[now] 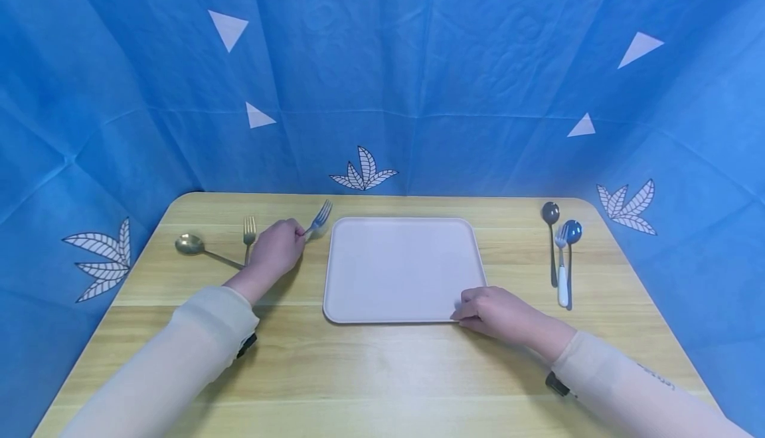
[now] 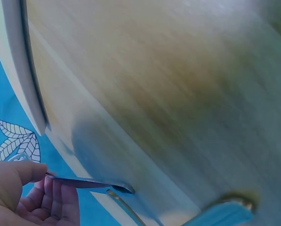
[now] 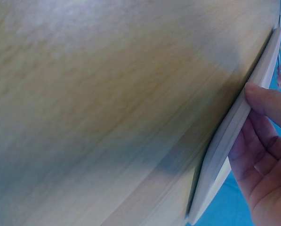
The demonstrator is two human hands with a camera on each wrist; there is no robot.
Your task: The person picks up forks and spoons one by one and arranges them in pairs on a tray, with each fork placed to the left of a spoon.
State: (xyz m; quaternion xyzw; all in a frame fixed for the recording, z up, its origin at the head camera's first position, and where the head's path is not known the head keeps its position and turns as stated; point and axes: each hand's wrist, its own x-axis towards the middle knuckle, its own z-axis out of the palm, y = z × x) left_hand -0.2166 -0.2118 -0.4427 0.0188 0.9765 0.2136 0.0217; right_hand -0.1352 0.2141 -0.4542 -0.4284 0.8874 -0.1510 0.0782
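My left hand pinches the handle of a metal fork, its tines pointing up and away, just left of the tray. In the left wrist view, the fork's handle extends from between thumb and fingers. Flat on the table lies a white rectangular tray with a low rim. At its near right corner my right hand grips the rim. The right wrist view has the thumb against the outside of the tray edge, the other fingers over the far side.
By the left forearm lie a gold fork and a gold spoon. A dark spoon, a white-handled fork and a blue-looking spoon lie together at the right. Behind the wooden table hangs a blue patterned cloth.
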